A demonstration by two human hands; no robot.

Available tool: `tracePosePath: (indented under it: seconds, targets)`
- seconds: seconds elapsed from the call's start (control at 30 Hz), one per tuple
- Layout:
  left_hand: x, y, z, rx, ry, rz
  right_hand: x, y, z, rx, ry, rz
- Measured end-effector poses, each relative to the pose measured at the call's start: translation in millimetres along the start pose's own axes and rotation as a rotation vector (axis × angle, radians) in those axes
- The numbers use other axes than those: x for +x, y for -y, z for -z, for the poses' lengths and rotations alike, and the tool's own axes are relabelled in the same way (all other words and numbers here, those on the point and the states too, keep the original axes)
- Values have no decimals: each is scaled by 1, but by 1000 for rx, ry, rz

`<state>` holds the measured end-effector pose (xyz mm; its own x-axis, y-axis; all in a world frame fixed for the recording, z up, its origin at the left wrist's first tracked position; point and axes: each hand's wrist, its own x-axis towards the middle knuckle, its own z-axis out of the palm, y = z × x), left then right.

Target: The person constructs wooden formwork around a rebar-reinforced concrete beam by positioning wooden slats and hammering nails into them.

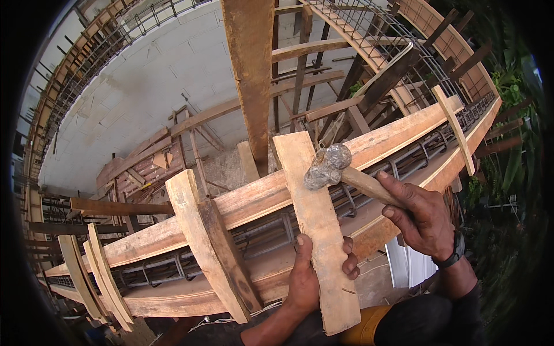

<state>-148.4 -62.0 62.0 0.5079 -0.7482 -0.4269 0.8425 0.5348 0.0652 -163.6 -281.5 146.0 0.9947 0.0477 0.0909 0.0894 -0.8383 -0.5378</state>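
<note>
My left hand [303, 281] is closed around the lower part of a short wooden board [318, 228], with the thumb on one edge and fingertips showing at the other. The board lies across the two long planks of a beam form [254, 203]. A small nail [348, 290] shows near its lower end. In my right hand [426, 218] is a hammer [328, 167], gripped by its wooden handle. Its worn metal head is over the board's upper part, close to the far plank; whether it touches the wood I cannot tell. A steel rebar cage [284, 228] runs between the planks.
More cross pieces span the form: a doubled one [202, 242] to the left, several at far left, and a narrow slat [453, 130] at right. An upright timber [251, 75] rises behind. Below lie boards [144, 158] beside a pale block wall [190, 75]. Plants [513, 155] edge the right.
</note>
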Motion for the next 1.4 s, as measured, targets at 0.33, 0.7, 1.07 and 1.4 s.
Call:
tracePosePath:
  seconds: [0.33,0.7,1.07,1.4]
  targets:
    - [-12,-7,3,137,-27,-195,-8,-27,6,545,-60,-638]
    - [-3,-22,-4,201,-109,-332,-35,-129,-1,-212,-285,-652]
    - [12,-4,2,138,137,-172,4,-47,-21,113,-261,-157]
    - [25,27,-23,677,44,-467,22,15,-36,862,-209,-228]
